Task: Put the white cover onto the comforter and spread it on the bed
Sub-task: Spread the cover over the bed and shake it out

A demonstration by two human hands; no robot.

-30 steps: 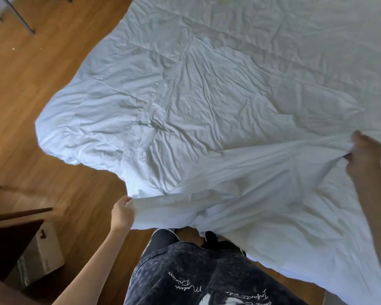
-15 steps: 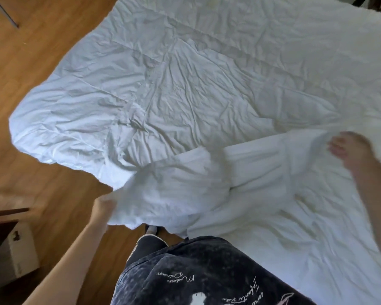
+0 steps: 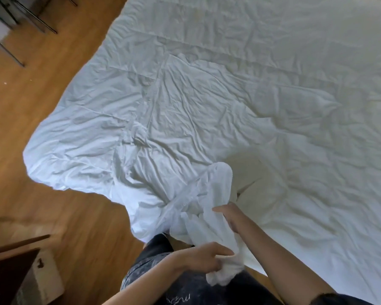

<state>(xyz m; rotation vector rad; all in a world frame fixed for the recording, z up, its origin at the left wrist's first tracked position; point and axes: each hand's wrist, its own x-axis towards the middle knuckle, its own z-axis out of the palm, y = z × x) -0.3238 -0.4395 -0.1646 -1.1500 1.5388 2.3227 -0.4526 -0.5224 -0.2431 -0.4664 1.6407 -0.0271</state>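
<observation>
I am seeing the left hand [image 3: 204,259] curling its fingers around a bunched end of the wrinkled white fabric cover [image 3: 209,201], the right hand [image 3: 230,216] gripping the same bunch farther up, the rest lying spread across the bed beyond the hands, its left corner overhanging the wooden floor [image 3: 53,89]

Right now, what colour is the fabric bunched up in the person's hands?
White. The bunched cover, gripped by the left hand and right hand, shows best in the head view.
</observation>
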